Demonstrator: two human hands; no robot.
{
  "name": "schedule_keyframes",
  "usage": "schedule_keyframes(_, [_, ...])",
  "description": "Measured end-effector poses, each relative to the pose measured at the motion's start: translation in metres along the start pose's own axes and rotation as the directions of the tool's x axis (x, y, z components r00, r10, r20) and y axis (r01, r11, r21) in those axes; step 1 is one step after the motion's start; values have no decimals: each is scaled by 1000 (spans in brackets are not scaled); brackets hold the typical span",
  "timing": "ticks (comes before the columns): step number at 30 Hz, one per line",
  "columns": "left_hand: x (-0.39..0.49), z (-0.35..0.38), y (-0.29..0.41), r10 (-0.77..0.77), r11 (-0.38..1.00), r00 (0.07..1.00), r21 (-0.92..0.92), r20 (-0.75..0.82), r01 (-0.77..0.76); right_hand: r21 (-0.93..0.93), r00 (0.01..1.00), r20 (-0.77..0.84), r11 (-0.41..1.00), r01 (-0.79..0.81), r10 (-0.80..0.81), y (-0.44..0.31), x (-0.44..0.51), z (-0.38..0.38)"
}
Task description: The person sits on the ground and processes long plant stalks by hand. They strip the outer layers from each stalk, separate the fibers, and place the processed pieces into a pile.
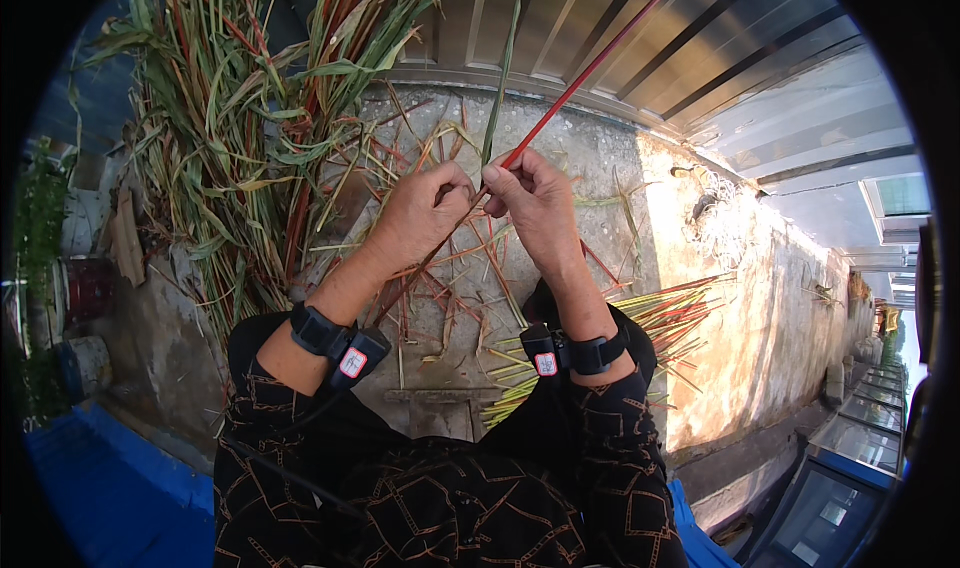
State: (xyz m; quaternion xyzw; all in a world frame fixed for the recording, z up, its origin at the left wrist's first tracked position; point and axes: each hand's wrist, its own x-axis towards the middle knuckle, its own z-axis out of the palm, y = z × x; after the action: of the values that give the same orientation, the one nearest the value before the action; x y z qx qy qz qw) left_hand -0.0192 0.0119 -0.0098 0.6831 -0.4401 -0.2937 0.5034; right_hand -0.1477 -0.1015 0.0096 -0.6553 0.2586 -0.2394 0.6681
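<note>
Both hands meet in front of me over the littered floor. My right hand [529, 185] pinches a long red plant stalk [592, 69], which slants to the upper right. Close beside it, my left hand [431, 208] has its fingers curled on the darker lower part of a stalk, which runs down towards my lap. From between the hands a narrow green leaf [504, 72] rises. Whether leaf and stalk are joined there is hidden by the fingers. Stripped red and yellow-green stalks [675, 313] lie in a bundle by my right knee.
Tall leafy stalks [225, 132] stand in a big heap at the left, against a ribbed metal panel [555, 20]. Leaf and stalk scraps [450, 290] litter the concrete. A tangle of white cord [724, 215] lies at right. A small wooden stool [442, 399] is between my legs.
</note>
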Motion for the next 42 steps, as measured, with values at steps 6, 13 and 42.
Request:
schedule_keyframes(6, [-1, -7, 10, -183, 959, 971, -189, 155, 211, 40, 1000, -22, 999, 11, -10, 1, 0, -2])
schedule_keyframes(13, [-1, -8, 11, -90, 980, 976, -157, 198, 122, 39, 1000, 12, 999, 6, -6, 0, 0, -3])
schedule_keyframes(42, [4, -9, -4, -7, 980, 997, 196, -80, 23, 63, 981, 53, 981, 183, -186, -6, -14, 2])
